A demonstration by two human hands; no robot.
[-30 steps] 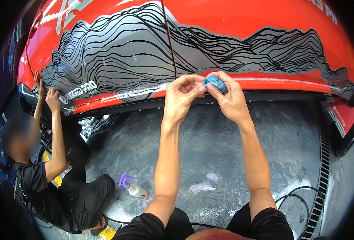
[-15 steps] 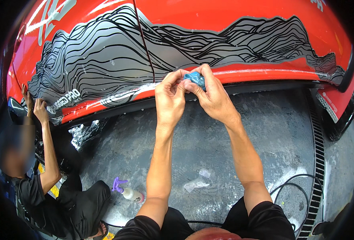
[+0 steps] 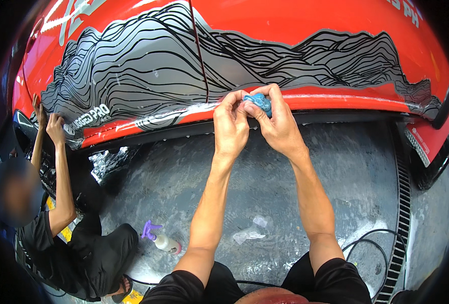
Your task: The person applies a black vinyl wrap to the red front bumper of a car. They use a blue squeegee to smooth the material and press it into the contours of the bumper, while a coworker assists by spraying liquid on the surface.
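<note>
My left hand (image 3: 229, 126) and my right hand (image 3: 283, 126) meet in front of the lower side of a red car (image 3: 346, 99). Between their fingertips they pinch a small lump of blue clay (image 3: 261, 103), streaked with paler swirls. Thumbs press on its near side, and the curled fingers hide part of it. Just beyond lies a grey decal (image 3: 148, 66) with black wavy mountain lines, which runs across the car's panels and a vertical door gap.
A co-worker (image 3: 72, 248) crouches at the left, both hands against the car's lower panel. On the wet grey floor (image 3: 179, 172) stand a spray bottle with purple trigger (image 3: 166, 243) and scraps of clear film (image 3: 250, 232). A black hose (image 3: 371, 238) curls beside a drain grate (image 3: 403, 202).
The view has shifted, so the car and my hands appear farther right. My fingers have moved slightly on the clay, and its visible shape differs a little. The co-worker's hands stay at the panel.
</note>
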